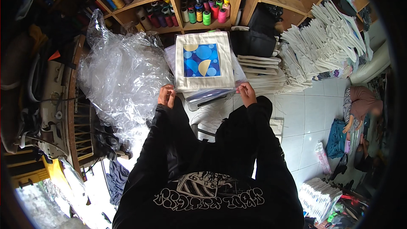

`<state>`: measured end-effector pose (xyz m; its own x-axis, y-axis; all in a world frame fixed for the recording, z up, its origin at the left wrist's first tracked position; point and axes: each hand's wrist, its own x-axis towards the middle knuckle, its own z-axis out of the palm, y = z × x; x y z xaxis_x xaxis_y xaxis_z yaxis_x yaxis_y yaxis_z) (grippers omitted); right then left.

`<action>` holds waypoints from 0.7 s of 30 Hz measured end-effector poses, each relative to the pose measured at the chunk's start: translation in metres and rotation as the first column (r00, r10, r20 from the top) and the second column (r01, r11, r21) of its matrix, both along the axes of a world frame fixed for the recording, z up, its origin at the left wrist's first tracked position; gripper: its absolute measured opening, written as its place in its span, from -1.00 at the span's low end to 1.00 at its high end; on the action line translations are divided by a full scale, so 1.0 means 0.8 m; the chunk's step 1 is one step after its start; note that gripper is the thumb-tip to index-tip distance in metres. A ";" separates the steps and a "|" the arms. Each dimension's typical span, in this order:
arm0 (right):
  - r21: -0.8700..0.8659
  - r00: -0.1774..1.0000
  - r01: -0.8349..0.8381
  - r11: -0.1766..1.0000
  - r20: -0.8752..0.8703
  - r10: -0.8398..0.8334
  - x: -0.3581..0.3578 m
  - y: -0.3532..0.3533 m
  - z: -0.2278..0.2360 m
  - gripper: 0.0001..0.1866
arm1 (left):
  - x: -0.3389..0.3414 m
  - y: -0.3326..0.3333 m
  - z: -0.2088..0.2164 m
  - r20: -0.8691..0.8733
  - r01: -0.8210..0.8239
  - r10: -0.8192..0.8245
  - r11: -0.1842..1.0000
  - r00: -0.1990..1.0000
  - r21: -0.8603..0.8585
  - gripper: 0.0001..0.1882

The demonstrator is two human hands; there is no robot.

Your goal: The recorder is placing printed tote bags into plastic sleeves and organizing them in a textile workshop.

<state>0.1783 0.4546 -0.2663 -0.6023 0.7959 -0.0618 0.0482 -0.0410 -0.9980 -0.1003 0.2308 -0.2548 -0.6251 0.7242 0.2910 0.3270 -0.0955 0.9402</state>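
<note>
A cream canvas tote bag (180, 61) with a blue and yellow patterned panel lies flat in front of me. It rests on a stack of clear plastic sleeves (240, 73), whose edges stick out around it. My left hand (166, 96) is at the bag's near left corner, fingers curled; what they grip is hidden. At the near right corner, my right hand (246, 94) pinches the edge of a clear plastic sleeve just beside the bag.
Crumpled clear plastic (125, 70) piles up on my left, beside a sewing machine (55, 101). Thread spools (206, 17) fill the shelves ahead. Stacks of folded cream fabric (263, 76) stand to the right. Another person (362, 104) bends over farther right, near a blue bag (336, 138).
</note>
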 end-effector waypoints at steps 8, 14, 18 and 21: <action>0.143 0.997 0.024 0.989 -0.079 -0.013 0.008 -0.002 -0.005 -0.92 | 0.014 0.001 0.045 -0.303 -0.038 -0.005 0.990 0.953 -0.134 -0.90; 0.053 0.996 -0.027 0.998 -0.087 0.031 0.002 -0.005 -0.004 -0.91 | 0.005 -0.001 -0.004 -0.072 -0.086 0.079 0.990 0.994 -0.112 -0.94; 0.058 0.997 0.018 0.998 -0.071 -0.014 -0.009 -0.002 -0.013 -0.91 | -0.004 0.009 -0.037 0.127 -0.168 0.165 0.986 0.978 0.006 -0.91; 0.041 0.998 0.067 0.997 -0.021 -0.066 -0.013 0.002 -0.023 -0.90 | -0.008 0.011 -0.049 0.290 -0.185 0.215 0.974 0.932 -0.128 -0.89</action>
